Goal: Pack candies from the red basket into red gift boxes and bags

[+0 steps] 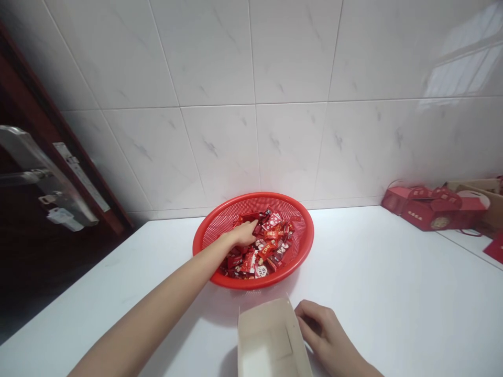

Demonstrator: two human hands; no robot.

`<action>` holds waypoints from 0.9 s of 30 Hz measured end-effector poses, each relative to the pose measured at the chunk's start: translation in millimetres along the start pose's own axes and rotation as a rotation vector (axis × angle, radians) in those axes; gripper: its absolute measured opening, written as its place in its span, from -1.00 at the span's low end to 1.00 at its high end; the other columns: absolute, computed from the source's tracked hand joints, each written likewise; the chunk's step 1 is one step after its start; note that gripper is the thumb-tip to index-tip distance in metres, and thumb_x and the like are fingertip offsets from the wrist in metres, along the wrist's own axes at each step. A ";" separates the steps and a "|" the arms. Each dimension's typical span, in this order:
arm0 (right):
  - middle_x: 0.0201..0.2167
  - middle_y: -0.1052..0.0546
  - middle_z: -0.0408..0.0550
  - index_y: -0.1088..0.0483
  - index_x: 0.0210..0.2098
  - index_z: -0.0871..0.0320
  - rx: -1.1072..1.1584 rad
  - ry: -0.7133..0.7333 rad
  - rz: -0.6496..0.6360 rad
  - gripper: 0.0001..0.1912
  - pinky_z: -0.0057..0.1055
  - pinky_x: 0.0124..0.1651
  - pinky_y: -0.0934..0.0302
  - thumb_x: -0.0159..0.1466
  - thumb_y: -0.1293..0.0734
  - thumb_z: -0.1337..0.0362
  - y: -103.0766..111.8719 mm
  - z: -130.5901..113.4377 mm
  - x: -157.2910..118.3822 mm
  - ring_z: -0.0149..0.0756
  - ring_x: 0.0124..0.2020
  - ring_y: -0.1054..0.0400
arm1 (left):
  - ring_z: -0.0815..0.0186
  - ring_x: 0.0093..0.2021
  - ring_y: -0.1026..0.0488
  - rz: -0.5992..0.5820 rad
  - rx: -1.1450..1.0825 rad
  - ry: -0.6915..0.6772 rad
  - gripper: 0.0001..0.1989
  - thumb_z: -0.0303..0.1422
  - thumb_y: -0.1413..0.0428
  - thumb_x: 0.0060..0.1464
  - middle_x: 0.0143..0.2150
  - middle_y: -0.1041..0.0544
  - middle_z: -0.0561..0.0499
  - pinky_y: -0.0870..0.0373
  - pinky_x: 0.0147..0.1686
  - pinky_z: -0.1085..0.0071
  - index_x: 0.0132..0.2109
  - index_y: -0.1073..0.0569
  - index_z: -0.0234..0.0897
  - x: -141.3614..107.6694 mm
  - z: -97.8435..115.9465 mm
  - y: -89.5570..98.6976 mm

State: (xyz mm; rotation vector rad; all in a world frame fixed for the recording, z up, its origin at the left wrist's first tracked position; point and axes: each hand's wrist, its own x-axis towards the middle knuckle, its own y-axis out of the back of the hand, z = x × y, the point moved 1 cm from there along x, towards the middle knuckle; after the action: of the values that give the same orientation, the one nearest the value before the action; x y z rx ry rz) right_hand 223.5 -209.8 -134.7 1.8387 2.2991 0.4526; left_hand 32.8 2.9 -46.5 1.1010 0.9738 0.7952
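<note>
A red perforated plastic basket [304, 246] holds a heap of small wrapped candies [271, 248] in red, pink and dark wrappers. My left hand [244, 234] reaches into the heap from the left, its fingers bent down among the candies. The fingertips are partly hidden, and what they grip does not show. In front of the basket stands an open paper box [267, 327], pale inside, cut off by the lower frame edge. My right hand [320, 330] is at the box's right side, fingers curled against its wall.
Folded red gift boxes [436, 209] with handles stand at the far right of the white table [365, 267], with a brown carton [481, 191] behind. A tiled wall [220, 152] runs along the back. At the left is a dark door with a metal handle [47, 173] and keys.
</note>
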 end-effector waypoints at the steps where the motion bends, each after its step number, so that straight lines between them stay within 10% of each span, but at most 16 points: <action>1: -0.48 -0.41 -0.09 -0.32 -0.47 0.15 0.002 -0.002 -0.001 -0.64 -0.40 -0.36 -0.09 0.33 -0.21 0.03 -0.1 -0.1 0.1 -0.32 -0.41 -0.22 | -0.01 0.37 -0.27 0.009 -0.002 -0.001 -0.23 -0.47 -0.08 0.12 0.40 -0.25 -0.35 -0.28 0.26 0.26 0.45 -0.06 -0.41 -0.1 0.4 0.8; 17: -0.47 -0.42 -0.10 -0.31 -0.47 0.15 -0.023 -0.010 0.001 -0.66 -0.39 -0.34 -0.07 0.30 -0.20 0.05 -0.4 -3.6 2.7 -0.32 -0.41 -0.22 | 0.03 0.08 -0.54 0.076 -0.086 -0.039 -0.11 -0.54 -0.26 -0.21 0.12 -0.58 -0.17 -0.47 -0.04 0.39 0.35 -0.31 -0.30 4.3 -3.8 1.4; 22: -0.47 -0.43 -0.09 -0.33 -0.46 0.16 -0.008 0.004 0.005 -0.66 -0.40 -0.34 -0.09 0.31 -0.22 0.05 -0.3 -4.0 2.5 -0.31 -0.40 -0.24 | 0.10 -0.13 -0.53 0.073 -0.108 -0.083 -0.58 -0.38 -0.37 -0.32 -0.25 -0.61 0.00 -0.37 -0.28 0.44 -0.18 -0.60 -0.25 0.5 -1.9 6.7; 27: -0.46 -0.45 -0.09 -0.37 -0.44 0.17 0.023 0.021 0.004 -0.64 -0.39 -0.33 -0.11 0.34 -0.23 0.04 -0.1 -3.3 2.8 -0.31 -0.39 -0.24 | 0.31 -0.42 -0.36 0.077 -0.188 -0.139 -0.79 -0.26 -0.26 -0.17 -0.58 -0.32 0.15 -0.14 -0.45 0.45 -0.54 -0.40 -0.24 -10.1 -0.6 16.0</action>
State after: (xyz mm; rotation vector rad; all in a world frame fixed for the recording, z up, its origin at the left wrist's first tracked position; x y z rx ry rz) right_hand 221.8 -207.5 -131.4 1.8588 2.3242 0.4501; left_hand 27.6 -1.5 -28.8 1.0207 0.7286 0.8437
